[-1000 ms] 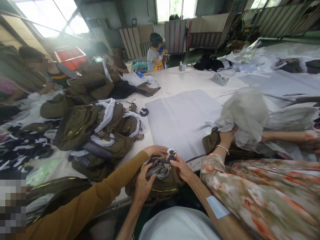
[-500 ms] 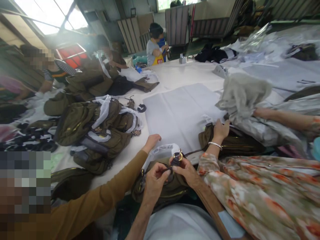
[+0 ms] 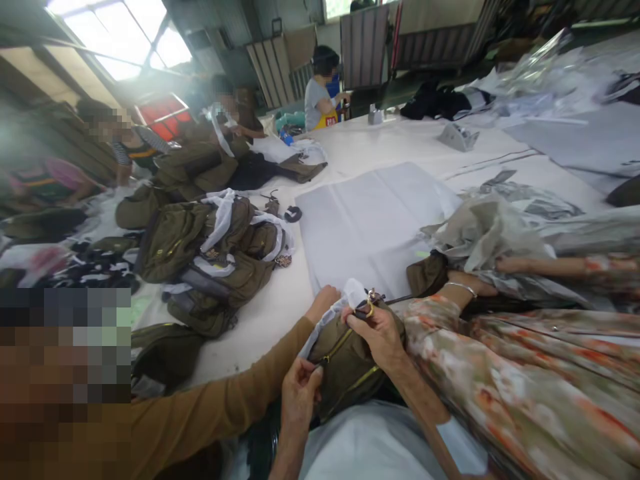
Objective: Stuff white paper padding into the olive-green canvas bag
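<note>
An olive-green bag with yellow-gold zips lies at the table's near edge, in front of my body. My left hand is closed in a pinch at the bag's left side, thumb against fingers, on a dark zip pull. At the bag's top right, my right hand pinches a short dark strap that carries a gold ring. A white-wrapped handle arches up between the two hands.
At left, a co-worker's mustard sleeve reaches across beside the bag. On the right, a person in a floral sleeve handles grey plastic. Several olive bags are piled left of a white sheet.
My hands have moved apart: the left down to the bag's zip, the right staying with the strap and ring. The right co-worker's hand has moved right, and the grey plastic has come down.
</note>
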Demonstrator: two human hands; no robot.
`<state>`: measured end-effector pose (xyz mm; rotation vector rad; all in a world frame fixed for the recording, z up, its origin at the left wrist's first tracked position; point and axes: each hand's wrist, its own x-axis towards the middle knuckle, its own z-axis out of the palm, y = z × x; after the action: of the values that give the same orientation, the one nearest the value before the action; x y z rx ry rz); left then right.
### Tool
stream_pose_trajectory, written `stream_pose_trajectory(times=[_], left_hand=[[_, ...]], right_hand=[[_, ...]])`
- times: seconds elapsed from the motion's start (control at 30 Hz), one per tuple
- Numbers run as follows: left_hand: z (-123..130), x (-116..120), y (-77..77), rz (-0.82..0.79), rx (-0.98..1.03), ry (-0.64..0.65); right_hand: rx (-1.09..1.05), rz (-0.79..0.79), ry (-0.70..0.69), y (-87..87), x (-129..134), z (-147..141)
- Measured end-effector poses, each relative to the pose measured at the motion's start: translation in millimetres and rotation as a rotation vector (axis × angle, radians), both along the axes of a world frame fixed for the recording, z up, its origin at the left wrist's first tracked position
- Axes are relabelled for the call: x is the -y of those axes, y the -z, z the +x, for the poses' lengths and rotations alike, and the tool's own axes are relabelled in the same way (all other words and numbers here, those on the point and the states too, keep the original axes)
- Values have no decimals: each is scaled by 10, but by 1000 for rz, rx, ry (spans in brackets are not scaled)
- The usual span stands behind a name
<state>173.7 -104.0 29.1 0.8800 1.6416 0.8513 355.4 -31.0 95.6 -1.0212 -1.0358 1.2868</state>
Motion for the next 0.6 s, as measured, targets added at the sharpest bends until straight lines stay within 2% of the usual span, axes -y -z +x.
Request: stream_pose_trajectory(times=[0.1, 0.3, 0.4, 0.5, 0.6], left_hand=[[-119, 125, -26, 32, -106, -48], [-229, 309, -266, 59, -334, -50], [-235, 418, -341, 52, -336, -54], [-237, 485, -432, 35, -365, 2], [-211, 488, -573, 134, -502, 82]], right_hand=[[-6, 53, 58, -139, 0, 32], [-140, 202, 127, -439, -148, -32], [-175, 251, 93, -588, -179, -48], [-181, 239, 42, -669, -134, -17], [-153, 228, -23, -709, -49, 49]])
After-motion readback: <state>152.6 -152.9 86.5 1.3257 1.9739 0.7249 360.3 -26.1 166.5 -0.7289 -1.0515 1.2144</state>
